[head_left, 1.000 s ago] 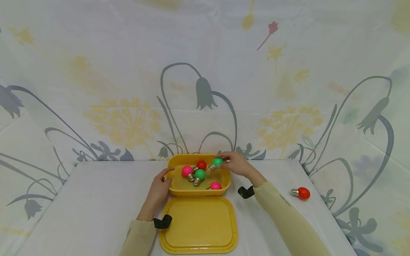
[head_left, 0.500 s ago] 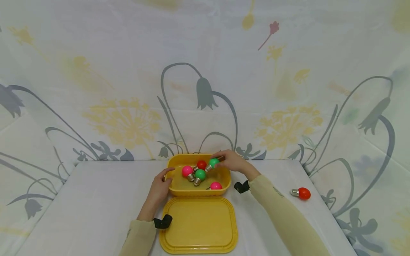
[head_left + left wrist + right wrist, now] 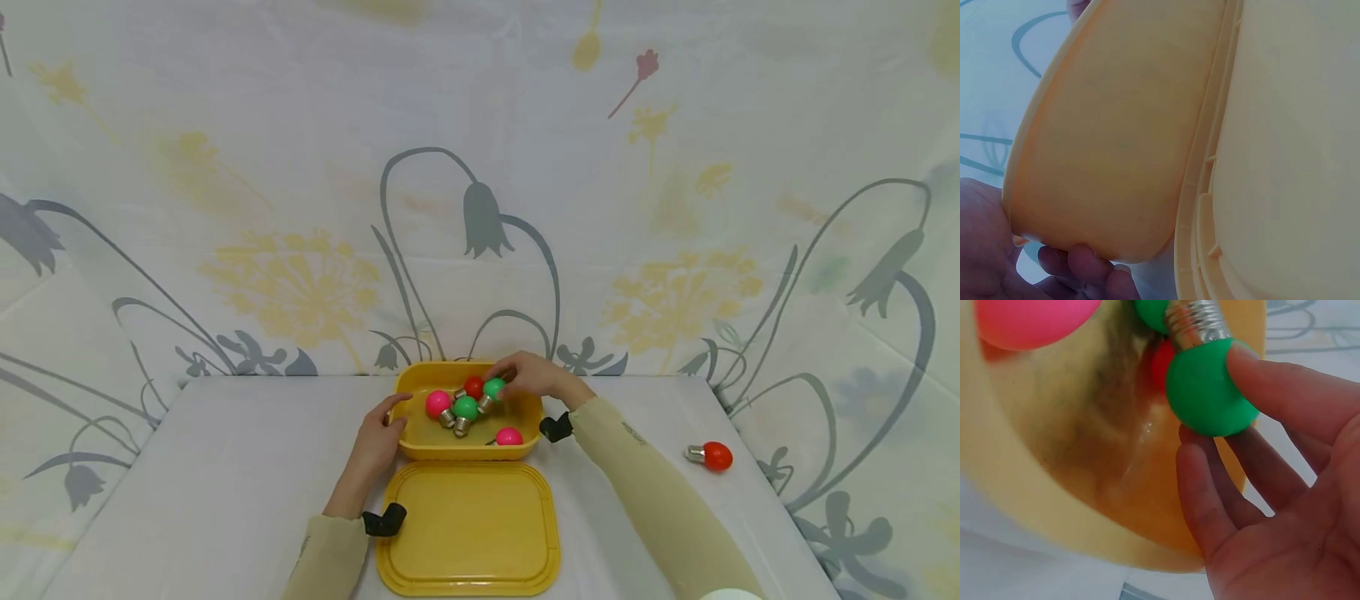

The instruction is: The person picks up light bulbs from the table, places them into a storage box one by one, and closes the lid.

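My right hand (image 3: 529,373) pinches a green light bulb (image 3: 1209,390) by its round glass, with the silvery screw base pointing away from the fingers in the right wrist view. The bulb is low inside the yellow plastic box (image 3: 450,452), close to a red bulb (image 3: 473,386) and another green bulb (image 3: 466,407). Two pink bulbs (image 3: 438,404) also lie in the box, one partly hidden behind the front wall. My left hand (image 3: 377,440) grips the box's left end, its fingers (image 3: 1090,262) curled against the outer wall in the left wrist view.
A flat yellow lid (image 3: 468,530) lies on the white table directly before the box. Far to the right, a red bulb (image 3: 717,457) rests on its side on the table. A floral-patterned curtain (image 3: 480,275) rises behind the table.
My right hand has moved left and slightly lower with the green bulb, bringing it near the other bulbs. The left hand stays at the box's left end.
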{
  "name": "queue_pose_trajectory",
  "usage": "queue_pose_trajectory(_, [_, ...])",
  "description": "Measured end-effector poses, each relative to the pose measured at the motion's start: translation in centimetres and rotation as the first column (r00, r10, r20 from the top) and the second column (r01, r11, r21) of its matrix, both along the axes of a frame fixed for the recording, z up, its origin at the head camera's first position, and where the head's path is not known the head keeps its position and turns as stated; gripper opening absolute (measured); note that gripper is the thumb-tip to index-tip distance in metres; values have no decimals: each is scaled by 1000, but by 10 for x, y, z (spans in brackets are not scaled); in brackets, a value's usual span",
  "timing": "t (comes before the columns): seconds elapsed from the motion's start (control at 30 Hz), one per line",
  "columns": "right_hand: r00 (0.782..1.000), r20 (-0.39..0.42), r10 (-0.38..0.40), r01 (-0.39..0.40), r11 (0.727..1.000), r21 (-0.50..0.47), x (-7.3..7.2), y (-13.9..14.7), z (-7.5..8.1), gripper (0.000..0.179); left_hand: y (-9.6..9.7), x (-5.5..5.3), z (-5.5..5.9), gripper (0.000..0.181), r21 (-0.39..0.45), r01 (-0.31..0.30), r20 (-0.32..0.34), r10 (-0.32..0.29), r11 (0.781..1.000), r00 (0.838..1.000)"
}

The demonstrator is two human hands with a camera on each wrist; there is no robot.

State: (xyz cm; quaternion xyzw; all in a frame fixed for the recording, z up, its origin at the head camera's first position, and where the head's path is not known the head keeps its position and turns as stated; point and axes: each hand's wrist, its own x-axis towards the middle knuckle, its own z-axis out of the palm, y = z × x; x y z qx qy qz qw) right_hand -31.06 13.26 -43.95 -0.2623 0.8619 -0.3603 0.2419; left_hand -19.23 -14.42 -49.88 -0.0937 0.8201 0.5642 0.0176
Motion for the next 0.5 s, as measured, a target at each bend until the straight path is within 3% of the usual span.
queue_pose_trajectory(0.17, [999,31,18,-19,1000,16,-5,-3,-4,31,-1,1,0,40,-10,-2,-13,2,1000,1000])
queue_pose_trajectory(0.5, [999,38,-19,18,999,29,-7,-6,-11,32,0,1,0,40,-1,-2,-19,2,1000,1000])
